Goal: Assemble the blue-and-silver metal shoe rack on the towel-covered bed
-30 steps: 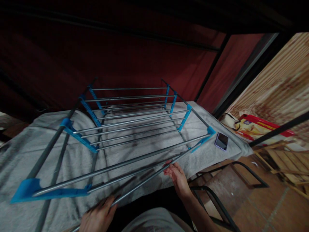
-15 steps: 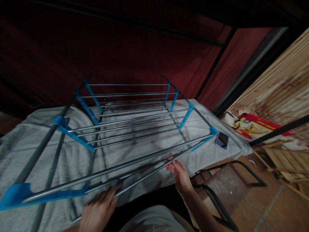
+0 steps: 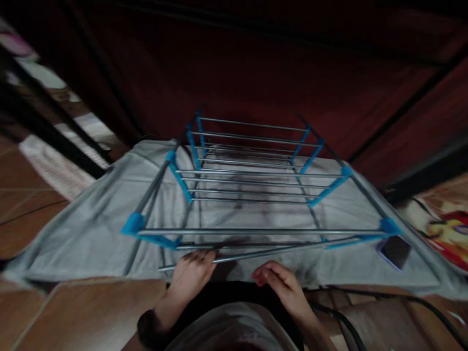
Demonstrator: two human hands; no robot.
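The work in hand looks like fitting a loose rod [image 3: 256,254] into the near end of a drying rack [image 3: 256,195] that lies on a grey-sheeted bed [image 3: 91,229]. The rod slants across the rack's near edge, its right end near the blue end piece [image 3: 387,226], its left end free. The left hand [image 3: 192,274] curls loosely over the rod near its left end, fingers bent around it. The right hand [image 3: 281,282] hovers just below the rod, half open, fingers relaxed and holding nothing; whether it touches the rod I cannot tell. Seating the free end would call for lining it up with the left blue bracket [image 3: 133,224]. A phone [image 3: 395,251] lies by the rack's right corner.
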